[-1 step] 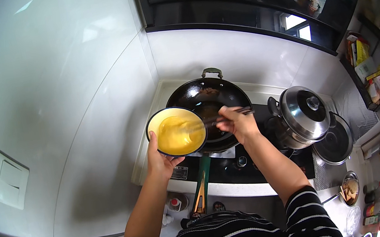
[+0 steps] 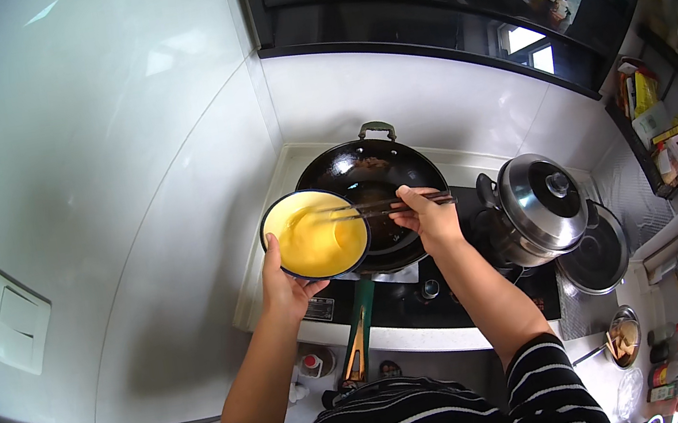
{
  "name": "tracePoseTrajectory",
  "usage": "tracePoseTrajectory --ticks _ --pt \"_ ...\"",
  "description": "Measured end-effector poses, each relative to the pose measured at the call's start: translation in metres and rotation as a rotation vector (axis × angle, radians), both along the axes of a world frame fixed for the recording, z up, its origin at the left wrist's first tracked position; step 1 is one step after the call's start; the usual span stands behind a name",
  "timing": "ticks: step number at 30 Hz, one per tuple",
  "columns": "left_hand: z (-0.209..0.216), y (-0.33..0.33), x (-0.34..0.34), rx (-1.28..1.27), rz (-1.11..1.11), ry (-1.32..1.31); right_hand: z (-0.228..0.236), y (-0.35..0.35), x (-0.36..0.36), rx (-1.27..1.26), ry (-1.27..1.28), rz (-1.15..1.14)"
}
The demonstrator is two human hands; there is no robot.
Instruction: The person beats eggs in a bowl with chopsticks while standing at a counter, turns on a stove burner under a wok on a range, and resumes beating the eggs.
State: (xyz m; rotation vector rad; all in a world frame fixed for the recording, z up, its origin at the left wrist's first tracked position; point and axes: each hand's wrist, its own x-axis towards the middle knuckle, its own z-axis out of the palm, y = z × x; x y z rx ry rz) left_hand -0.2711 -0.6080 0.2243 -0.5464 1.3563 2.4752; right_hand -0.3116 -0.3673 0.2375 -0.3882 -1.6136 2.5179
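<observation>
My left hand (image 2: 281,286) holds a dark-rimmed bowl (image 2: 273,225) from its lower left side, thumb up at the rim. Inside is a yellow liquid (image 2: 310,254) that looks like beaten egg. Closed around a pair of dark chopsticks (image 2: 381,206), my right hand (image 2: 430,219) keeps them almost level, their tips in the bowl. Beneath and behind both hands sits a black wok (image 2: 407,162) on the stove (image 2: 406,292). The bowl hides the wok's left front part. Its inside looks dark and shiny, with a brownish patch at the back.
The wok's green long handle (image 2: 363,319) points toward me. To the right stand a lidded steel pot (image 2: 520,221) and a round dark pan or lid (image 2: 595,258). A white wall (image 2: 156,242) rises on the left. Bottles (image 2: 671,371) and a small bowl of food (image 2: 624,340) are at far right.
The chopsticks, smeared by motion before, now show sharply as two sticks and their tips have shifted slightly up in the bowl. The bowl and my left hand stay nearly in place.
</observation>
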Motion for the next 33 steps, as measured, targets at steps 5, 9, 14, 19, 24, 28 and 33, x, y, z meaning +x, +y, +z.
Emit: tracePoseTrajectory --ticks 5,9,14,19,24,28,33 --pt "0.002 0.005 0.000 -0.018 0.010 -0.031 0.002 0.006 0.004 -0.095 -0.080 0.100" --pt "-0.007 0.003 -0.005 0.005 -0.060 0.007 -0.003 0.001 0.014 -0.004 -0.138 0.187" --pt "-0.001 0.006 -0.001 0.023 -0.029 0.022 -0.004 0.004 0.012 0.023 -0.085 0.076" --pt "-0.001 0.006 0.002 0.047 -0.013 0.050 0.000 0.007 0.013 0.081 -0.026 -0.011" --pt "-0.002 0.007 0.008 0.059 0.005 0.032 0.009 0.010 0.013 0.089 -0.006 0.047" --pt "-0.009 0.004 0.009 0.091 -0.012 0.028 0.007 0.009 0.011 0.056 -0.048 0.092" --pt "-0.003 0.006 0.014 0.071 0.021 0.030 0.010 -0.004 0.021 0.048 -0.136 0.232"
